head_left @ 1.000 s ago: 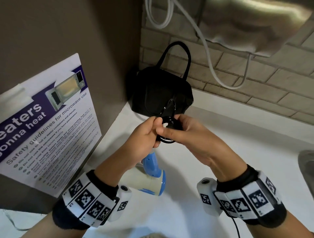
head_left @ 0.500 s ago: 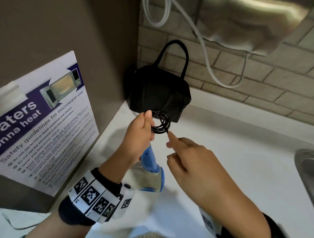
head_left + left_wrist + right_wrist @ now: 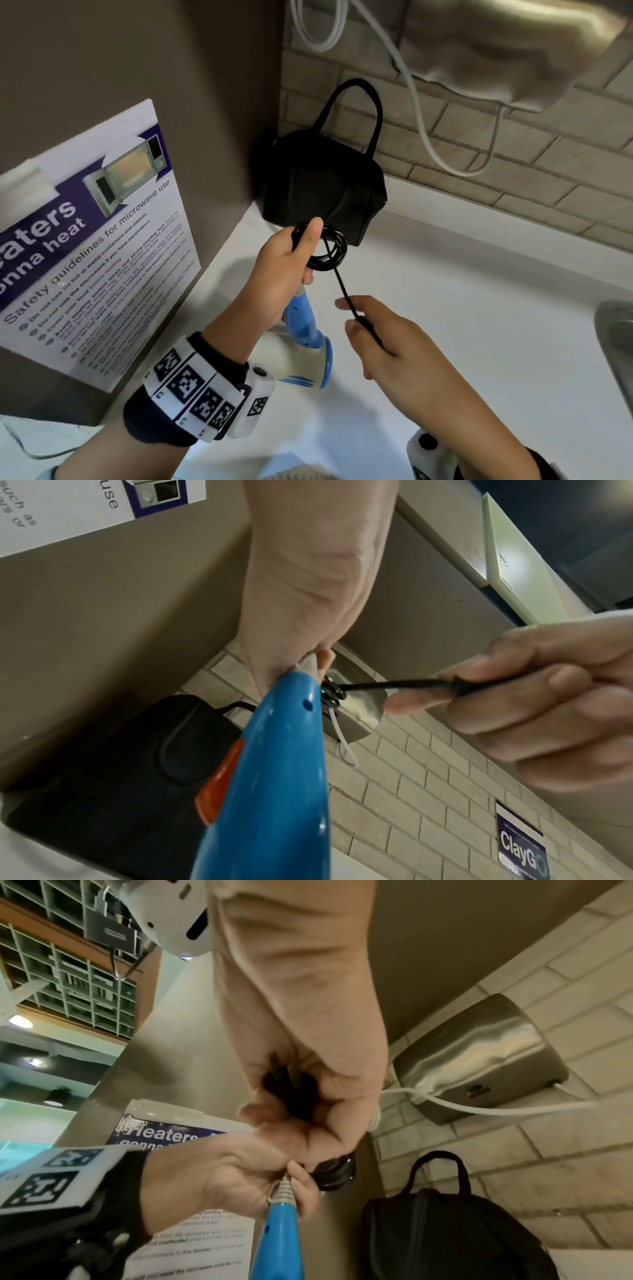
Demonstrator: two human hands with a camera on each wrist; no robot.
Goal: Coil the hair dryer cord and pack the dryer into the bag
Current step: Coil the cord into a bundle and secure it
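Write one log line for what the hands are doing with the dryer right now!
left hand: grips dryer handle and cord coil | right hand: holds plug end | bag: on counter, unpacked

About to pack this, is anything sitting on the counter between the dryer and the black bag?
Nothing visible. The hair dryer hangs from the left hand, and bare counter leads to the bag, which looks closed.

A white counter (image 3: 479, 325) meets a pale brick wall (image 3: 548, 164) and a brown panel (image 3: 137, 68).
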